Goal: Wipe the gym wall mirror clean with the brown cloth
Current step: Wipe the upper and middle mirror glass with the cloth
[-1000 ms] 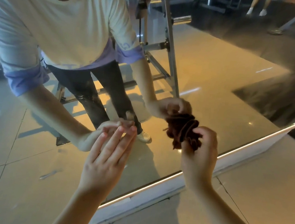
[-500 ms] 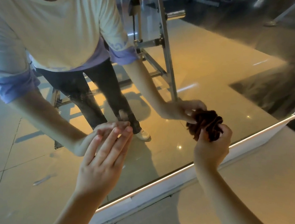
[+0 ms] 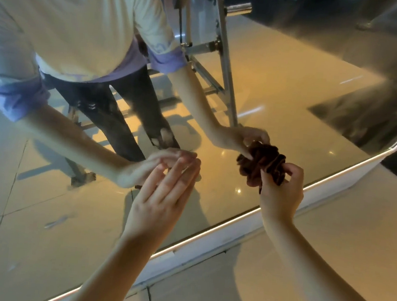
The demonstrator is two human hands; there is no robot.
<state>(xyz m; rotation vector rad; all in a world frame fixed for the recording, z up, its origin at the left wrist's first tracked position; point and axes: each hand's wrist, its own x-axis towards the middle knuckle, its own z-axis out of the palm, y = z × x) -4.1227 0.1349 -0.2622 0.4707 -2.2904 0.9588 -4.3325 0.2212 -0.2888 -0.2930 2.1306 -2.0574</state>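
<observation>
Though blurred toward the corners, view: head camera, angled down at the lower part of the glass.
Task surface: large wall mirror, bottom edge seated on a white base strip carrying a thin lit line.
Cloth: dark brown cloth of soft fabric, crumpled into a ruffled wad; low on the mirror, right of centre, pressed to the glass and merging with its own reflection; just above the base strip.
Right hand: thumb and fingers curled round the near side of the wad in a firm pinch; forearm entering from lower right.
Left hand: holding nothing; fingers straight and close together, tips meeting their reflection at the glass; left of the cloth, apart from it.
Reflection: torso in cream T-shirt with lilac cuffs, dark trousers, silver metal gym frame upright behind.
Floor: pale glossy tiles below the strip, grout joints visible.
Glass condition: grey haze at upper right; cannot tell whether dirt or reflected dark flooring.
</observation>
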